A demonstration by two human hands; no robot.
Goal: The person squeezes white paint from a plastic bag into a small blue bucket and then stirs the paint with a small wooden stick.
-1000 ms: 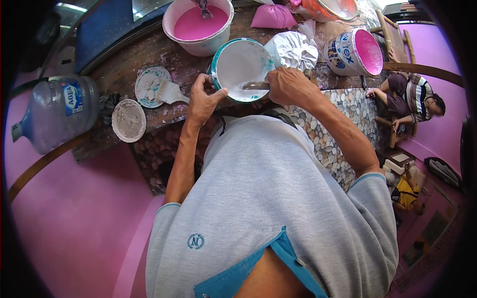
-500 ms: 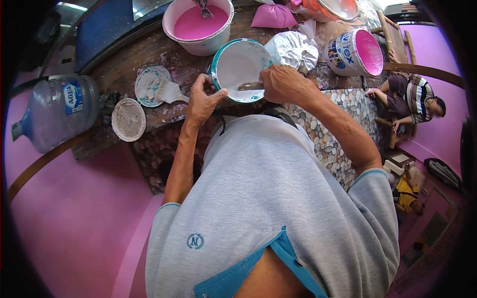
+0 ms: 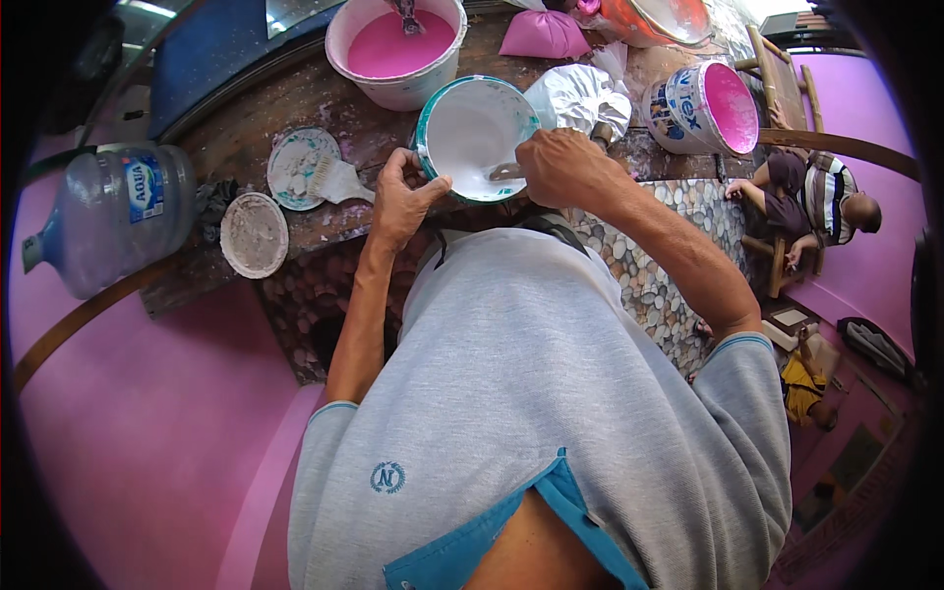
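Observation:
A white bucket with a teal rim (image 3: 423, 138) stands on the table in front of me, tilted a little toward me, with smooth white paste (image 3: 467, 138) inside. My left hand (image 3: 405, 197) is closed on the bucket's near left rim, thumb over the edge. Above the right side of the bucket, my right hand (image 3: 562, 169) is a fist around a stirring tool (image 3: 505, 171). The tool's flat greyish end dips into the paste; most of it is hidden by my fist and the paste, so its exact kind does not show.
A pail of pink paint (image 3: 398, 93) stands behind, and another paint bucket (image 3: 678, 108) leans at right. Near them lie a white plastic bag (image 3: 590, 98) and a pink bag (image 3: 544, 34). At left are a brush (image 3: 341, 183), two lids and a water jug (image 3: 118, 216). Another person (image 3: 831, 197) sits at right.
The stirring tool's visible end has shifted slightly right within the paste, and less of it shows. My left hand keeps its place on the rim. The seated person's head has turned.

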